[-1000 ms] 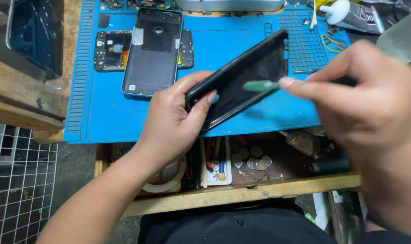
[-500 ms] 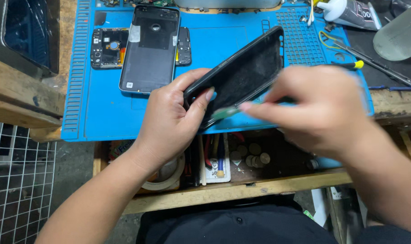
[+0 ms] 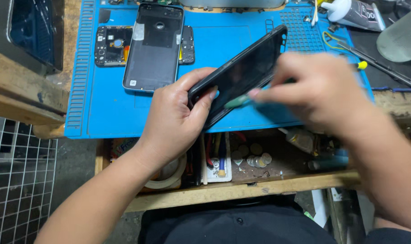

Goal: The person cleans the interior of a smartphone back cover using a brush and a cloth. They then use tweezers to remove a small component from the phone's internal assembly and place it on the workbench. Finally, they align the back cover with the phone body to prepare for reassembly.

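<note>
My left hand [image 3: 171, 119] grips the black phone frame [image 3: 241, 74], tilted above the blue mat [image 3: 106, 113] with its dark glossy face up, while my blurred right hand [image 3: 316, 92] pinches a green pick [image 3: 238, 101] against its lower edge.

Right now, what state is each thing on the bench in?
Black phone: tilted, lifted off the mat, gripped by left hand.
Green pry tool: pinched in right hand, tip at the phone's edge.
Back cover: detached, lying flat on blue mat.
Circuit board: exposed, partly under the cover.
Drawer: open.
Glue tube: lying down.
</note>
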